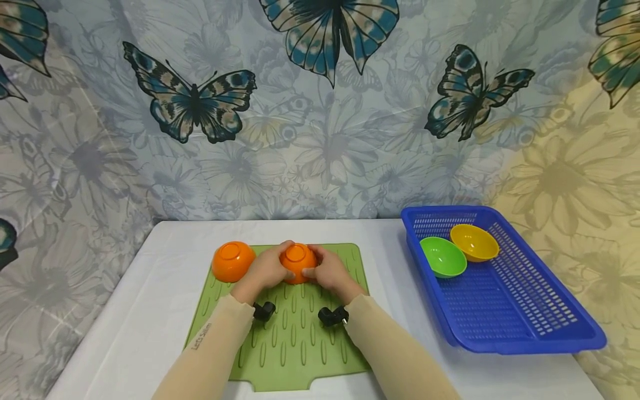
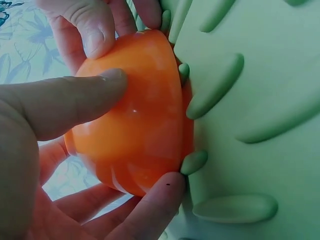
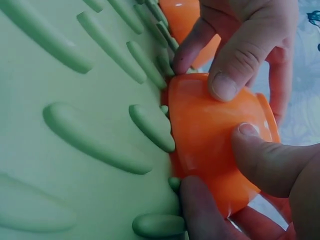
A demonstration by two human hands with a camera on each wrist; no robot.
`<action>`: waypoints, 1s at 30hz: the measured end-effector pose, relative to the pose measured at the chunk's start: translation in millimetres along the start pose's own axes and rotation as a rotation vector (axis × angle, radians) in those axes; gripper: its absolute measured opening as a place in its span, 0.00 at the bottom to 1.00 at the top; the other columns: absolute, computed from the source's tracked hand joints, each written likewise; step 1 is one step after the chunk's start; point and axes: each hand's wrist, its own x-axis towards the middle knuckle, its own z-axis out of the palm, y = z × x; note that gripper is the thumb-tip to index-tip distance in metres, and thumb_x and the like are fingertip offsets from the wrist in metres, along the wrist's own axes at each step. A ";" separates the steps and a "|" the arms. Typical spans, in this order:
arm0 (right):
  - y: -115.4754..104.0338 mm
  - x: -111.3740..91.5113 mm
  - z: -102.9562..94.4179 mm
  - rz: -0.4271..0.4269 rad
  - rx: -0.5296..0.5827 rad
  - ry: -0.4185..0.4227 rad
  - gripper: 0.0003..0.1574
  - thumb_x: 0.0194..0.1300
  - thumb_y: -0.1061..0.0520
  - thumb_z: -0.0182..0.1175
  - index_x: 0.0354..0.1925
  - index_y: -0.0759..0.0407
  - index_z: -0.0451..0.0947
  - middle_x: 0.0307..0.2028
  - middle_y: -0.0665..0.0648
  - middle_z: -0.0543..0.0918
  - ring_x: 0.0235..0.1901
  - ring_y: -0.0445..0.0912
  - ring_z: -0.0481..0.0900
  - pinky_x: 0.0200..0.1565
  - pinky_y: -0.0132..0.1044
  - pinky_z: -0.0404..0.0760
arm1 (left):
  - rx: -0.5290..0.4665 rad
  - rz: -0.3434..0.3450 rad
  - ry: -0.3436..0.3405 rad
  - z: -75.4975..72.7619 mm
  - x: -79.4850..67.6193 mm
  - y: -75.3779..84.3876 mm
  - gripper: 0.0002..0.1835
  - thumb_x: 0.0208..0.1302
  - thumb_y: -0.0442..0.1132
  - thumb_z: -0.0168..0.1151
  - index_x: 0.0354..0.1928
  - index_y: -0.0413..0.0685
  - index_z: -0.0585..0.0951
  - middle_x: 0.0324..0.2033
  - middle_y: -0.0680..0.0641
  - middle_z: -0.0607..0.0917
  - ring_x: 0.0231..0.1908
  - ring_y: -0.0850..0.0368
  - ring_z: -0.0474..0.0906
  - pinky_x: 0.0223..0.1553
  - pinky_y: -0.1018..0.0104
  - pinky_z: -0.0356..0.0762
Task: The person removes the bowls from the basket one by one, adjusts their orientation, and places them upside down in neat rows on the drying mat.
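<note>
Both hands hold a small orange bowl (image 1: 298,263) that sits upside down on the green ridged mat (image 1: 287,355). My left hand (image 1: 270,268) grips it from the left, thumb on its near side. From the other side my right hand (image 1: 327,270) grips it, its thumb also on the near wall. In the left wrist view the bowl (image 2: 145,110) has its rim against the mat's raised ridges. A larger orange bowl (image 1: 233,261), also upside down, stands just left of my left hand at the mat's far left corner.
On the right of the white-covered table (image 1: 125,311) stands a blue perforated basket (image 1: 505,333). A green bowl (image 1: 443,258) and a yellow bowl (image 1: 475,243) lie in its far left part, open sides up. Behind the table hangs a butterfly-patterned cloth (image 1: 330,161).
</note>
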 end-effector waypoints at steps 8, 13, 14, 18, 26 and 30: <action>-1.7 -0.8 -0.5 -0.006 -0.004 -0.004 0.42 0.61 0.69 0.69 0.71 0.52 0.69 0.63 0.59 0.75 0.55 0.54 0.75 0.43 0.41 0.83 | 0.005 -0.014 0.010 -0.5 -0.3 0.4 0.46 0.53 0.38 0.76 0.75 0.54 0.66 0.64 0.43 0.76 0.60 0.45 0.73 0.60 0.46 0.68; -1.5 -2.5 0.7 -0.002 0.000 0.016 0.43 0.61 0.69 0.69 0.71 0.52 0.69 0.63 0.59 0.75 0.56 0.54 0.75 0.46 0.42 0.82 | 0.007 -0.010 0.012 -0.4 -1.3 1.9 0.46 0.53 0.37 0.76 0.75 0.55 0.67 0.64 0.43 0.75 0.60 0.45 0.73 0.61 0.47 0.68; -1.4 -2.8 1.1 -0.002 0.000 0.021 0.43 0.60 0.69 0.69 0.71 0.52 0.69 0.63 0.58 0.75 0.56 0.54 0.75 0.47 0.42 0.81 | 0.009 -0.009 0.012 -0.2 -1.5 1.9 0.46 0.53 0.37 0.76 0.75 0.55 0.67 0.64 0.43 0.75 0.60 0.45 0.73 0.61 0.47 0.68; -1.1 -4.5 0.5 -0.022 0.010 0.034 0.43 0.60 0.70 0.68 0.71 0.54 0.69 0.63 0.59 0.75 0.56 0.55 0.75 0.48 0.44 0.81 | 0.016 0.000 0.018 0.9 -1.6 4.2 0.45 0.53 0.36 0.76 0.74 0.55 0.67 0.64 0.43 0.76 0.60 0.45 0.73 0.61 0.48 0.68; -1.0 -8.1 -6.4 -0.017 0.058 0.053 0.46 0.57 0.72 0.68 0.72 0.58 0.66 0.64 0.63 0.74 0.59 0.56 0.73 0.49 0.43 0.81 | 0.070 0.070 0.017 2.7 4.3 11.8 0.45 0.50 0.34 0.75 0.73 0.52 0.69 0.63 0.44 0.76 0.59 0.46 0.73 0.59 0.48 0.70; -1.6 -9.4 -11.7 -0.019 0.055 0.048 0.46 0.57 0.73 0.67 0.72 0.60 0.66 0.64 0.65 0.73 0.60 0.57 0.73 0.48 0.44 0.82 | 0.068 0.072 0.010 4.7 6.9 14.7 0.45 0.51 0.35 0.76 0.73 0.53 0.69 0.63 0.44 0.76 0.60 0.46 0.73 0.60 0.49 0.69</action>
